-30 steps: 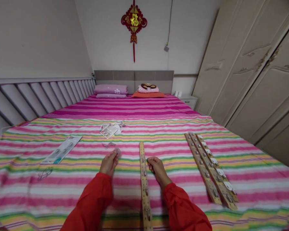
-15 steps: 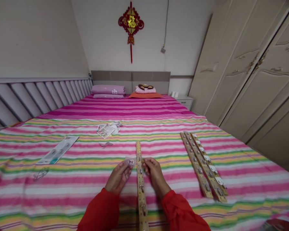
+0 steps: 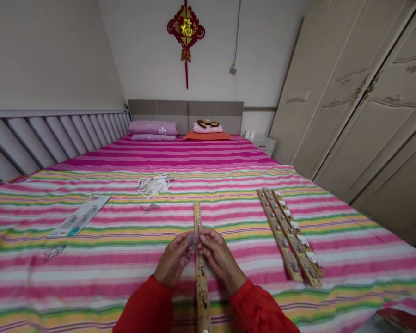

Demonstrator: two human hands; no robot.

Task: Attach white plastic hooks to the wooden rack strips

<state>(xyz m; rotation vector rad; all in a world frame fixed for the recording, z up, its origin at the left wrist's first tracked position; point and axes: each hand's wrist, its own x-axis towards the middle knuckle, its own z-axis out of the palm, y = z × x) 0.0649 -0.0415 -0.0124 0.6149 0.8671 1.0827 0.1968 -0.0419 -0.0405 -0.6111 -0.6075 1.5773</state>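
Our left hand (image 3: pixel 173 260) has met our right hand (image 3: pixel 220 259) over the wooden strip (image 3: pixel 201 281).
Left pinches a clear plastic piece (image 3: pixel 193 238); right's grip we can't tell. The strip lies near, left of three similar strips (image 3: pixel 290 234).

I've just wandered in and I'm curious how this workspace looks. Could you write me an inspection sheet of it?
Surface: striped cover, lightly creased.
Work things: wooden strip with metal fittings, between the hands; three fitted strips to the right.
Clutter: packet pile, long packet, thin looped item.
Hands: left hand pinches a small clear piece; right hand close against it, grip unclear.
Cables: wall cable ending in a small box.
Surroundings: headboard, cupboards, red ornament.
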